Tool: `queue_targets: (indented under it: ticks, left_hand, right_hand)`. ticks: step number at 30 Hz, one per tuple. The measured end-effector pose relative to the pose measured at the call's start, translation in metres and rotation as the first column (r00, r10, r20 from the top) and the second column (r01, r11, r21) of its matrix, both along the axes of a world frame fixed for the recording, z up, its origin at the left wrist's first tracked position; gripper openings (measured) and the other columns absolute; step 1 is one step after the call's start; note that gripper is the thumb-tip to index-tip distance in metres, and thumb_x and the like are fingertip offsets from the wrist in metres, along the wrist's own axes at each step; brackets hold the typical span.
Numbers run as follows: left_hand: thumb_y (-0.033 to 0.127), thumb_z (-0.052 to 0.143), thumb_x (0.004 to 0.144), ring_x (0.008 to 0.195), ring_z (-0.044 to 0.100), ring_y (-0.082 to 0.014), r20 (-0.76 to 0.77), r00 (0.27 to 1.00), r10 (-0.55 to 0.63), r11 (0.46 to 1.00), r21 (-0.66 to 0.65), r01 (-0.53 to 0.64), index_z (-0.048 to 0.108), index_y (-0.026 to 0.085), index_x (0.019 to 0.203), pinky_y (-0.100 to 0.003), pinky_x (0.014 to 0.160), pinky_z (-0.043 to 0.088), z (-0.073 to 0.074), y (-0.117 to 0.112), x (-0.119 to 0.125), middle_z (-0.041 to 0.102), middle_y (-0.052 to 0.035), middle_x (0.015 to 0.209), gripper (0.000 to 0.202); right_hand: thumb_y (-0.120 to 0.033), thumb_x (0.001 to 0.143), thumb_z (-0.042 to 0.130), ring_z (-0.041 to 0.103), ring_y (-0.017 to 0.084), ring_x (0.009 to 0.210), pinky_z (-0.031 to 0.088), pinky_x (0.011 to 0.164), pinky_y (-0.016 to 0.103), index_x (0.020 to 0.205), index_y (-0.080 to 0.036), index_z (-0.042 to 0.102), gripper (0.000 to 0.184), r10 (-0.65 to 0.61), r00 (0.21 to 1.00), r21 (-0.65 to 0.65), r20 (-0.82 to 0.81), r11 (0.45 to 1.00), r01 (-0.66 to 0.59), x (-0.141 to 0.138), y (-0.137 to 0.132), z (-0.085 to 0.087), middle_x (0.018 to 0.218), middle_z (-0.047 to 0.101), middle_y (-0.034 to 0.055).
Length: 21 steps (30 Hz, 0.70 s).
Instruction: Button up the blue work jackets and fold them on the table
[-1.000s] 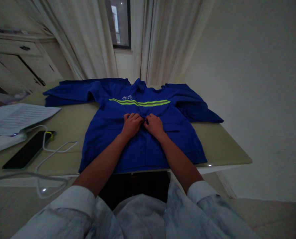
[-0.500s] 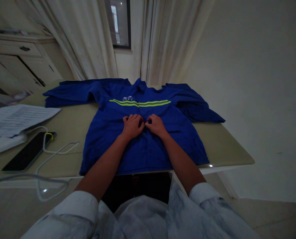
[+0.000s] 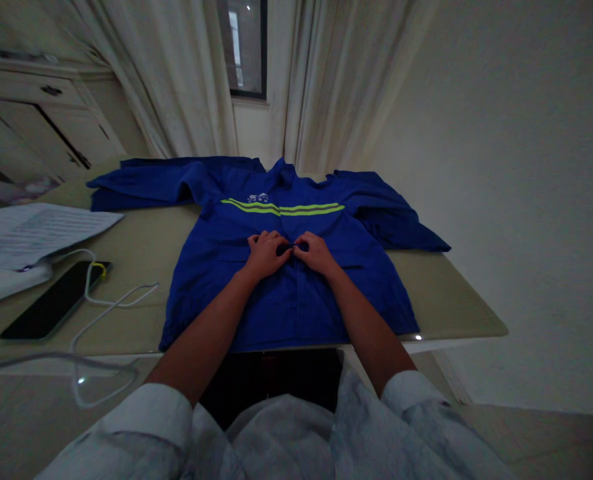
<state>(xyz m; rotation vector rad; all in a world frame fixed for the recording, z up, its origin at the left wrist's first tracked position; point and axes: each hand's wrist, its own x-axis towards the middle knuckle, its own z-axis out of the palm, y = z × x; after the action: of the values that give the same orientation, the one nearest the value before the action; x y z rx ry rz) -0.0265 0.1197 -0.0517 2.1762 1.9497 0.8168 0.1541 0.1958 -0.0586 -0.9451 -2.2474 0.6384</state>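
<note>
So, quick rundown of what's going on:

Jacket: blue jacket (image 3: 286, 293) is lying flat, front up, on the table (image 3: 441, 293), sleeves spreading out to both sides, hem hanging right at the near edge.
Stripes: two yellow-green stripes (image 3: 284, 209) are running across the chest, just beyond the hands.
Left hand: left hand (image 3: 265, 253) is resting on the jacket's middle, fingers curling in and pinching the cloth at the front seam.
Right hand: right hand (image 3: 315, 253) is doing the same from the other side, fingers pinching the cloth, fingertips nearly touching the left ones.
Sleeves: person's pale shirt cuffs are sitting at the bottom of the view, forearms bare.
Phone: dark phone (image 3: 51, 301) is lying on the table well left of the jacket, with a white cable (image 3: 111, 303) looping beside it.
Papers: printed papers (image 3: 31, 230) are sitting just beyond the phone.
Background: pale curtains (image 3: 176, 80) are hanging behind the table, around a dark window (image 3: 246, 47).
</note>
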Motion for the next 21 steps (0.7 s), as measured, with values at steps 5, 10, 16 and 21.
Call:
queue_targets:
  ticks: [5,10,16,21]
  left_hand:
    - [0.035,0.063,0.095,0.111,0.056,-0.0276,-0.003,0.999,-0.035,0.999,-0.009,0.035,0.074,0.026,0.103,-0.048,0.097,0.029,-0.0035,0.0033,-0.0037,0.070,-0.0053,0.112,0.016]
    - [0.030,0.061,0.098,0.108,0.056,-0.0261,0.020,0.999,-0.047,0.999,-0.016,0.047,0.075,0.027,0.102,-0.048,0.096,0.029,-0.0066,0.0060,-0.0061,0.071,-0.0051,0.109,0.016]
    - [0.024,0.057,0.098,0.109,0.057,-0.0255,0.044,0.999,-0.026,0.999,-0.043,0.028,0.076,0.028,0.103,-0.047,0.096,0.028,-0.0067,0.0080,-0.0061,0.071,-0.0048,0.109,0.019]
    - [0.023,0.056,0.099,0.111,0.057,-0.0247,0.072,0.997,-0.024,0.999,-0.032,0.027,0.075,0.027,0.103,-0.047,0.096,0.028,-0.0095,0.0097,-0.0070,0.071,-0.0038,0.111,0.020]
  right_hand:
    - [-0.016,0.084,0.066,0.060,0.017,0.086,0.045,0.080,0.028,0.087,-0.018,0.068,0.004,0.043,0.999,0.039,0.013,0.998,-0.043,0.0005,0.0024,-0.0059,0.089,0.063,0.0025]
    - [-0.017,0.087,0.064,0.059,0.017,0.086,0.046,0.083,0.029,0.088,-0.019,0.067,0.004,0.055,0.998,0.058,0.023,0.997,-0.056,0.0004,0.0017,-0.0081,0.090,0.063,0.0027]
    - [-0.017,0.089,0.062,0.062,0.018,0.090,0.046,0.085,0.029,0.092,-0.018,0.068,0.006,0.074,0.997,0.048,0.016,0.996,-0.074,0.0005,0.0023,-0.0082,0.093,0.065,0.0037]
    - [-0.017,0.091,0.062,0.062,0.019,0.092,0.047,0.087,0.030,0.094,-0.019,0.069,0.008,0.076,0.997,0.058,0.032,0.995,-0.078,0.0000,0.0031,-0.0077,0.095,0.066,0.0044]
